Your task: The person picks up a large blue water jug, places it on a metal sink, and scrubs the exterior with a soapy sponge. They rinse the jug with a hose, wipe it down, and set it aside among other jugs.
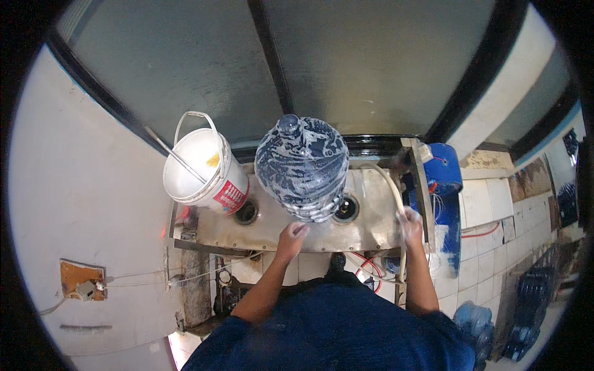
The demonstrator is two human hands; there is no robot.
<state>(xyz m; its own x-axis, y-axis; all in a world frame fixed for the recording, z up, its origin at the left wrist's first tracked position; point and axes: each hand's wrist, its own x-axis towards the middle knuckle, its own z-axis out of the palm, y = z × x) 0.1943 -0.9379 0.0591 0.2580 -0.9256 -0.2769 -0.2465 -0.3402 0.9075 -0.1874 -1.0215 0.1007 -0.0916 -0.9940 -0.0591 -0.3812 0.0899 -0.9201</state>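
Note:
A large water-cooler bottle (301,167), covered in soap foam, stands upright on the stainless steel worktop (287,239), its neck towards the window. Close by its near lower edge is my left hand (293,234), fingers curled; whether it touches the bottle or holds anything is unclear. My right hand (410,222) is at the worktop's right side, its fingers around a pale hose (392,183) that bends over from the back. At the left, a white plastic bucket (232,183) with a raised handle contains foamy liquid, a yellow piece and a metal rod (185,164).
Round openings (346,207) are set in the worktop. A blue plastic drum (441,171) lies beyond its right end. Several bottles (473,320) stand on the floor at the lower right. Cables run to a wall socket (87,290) at the left.

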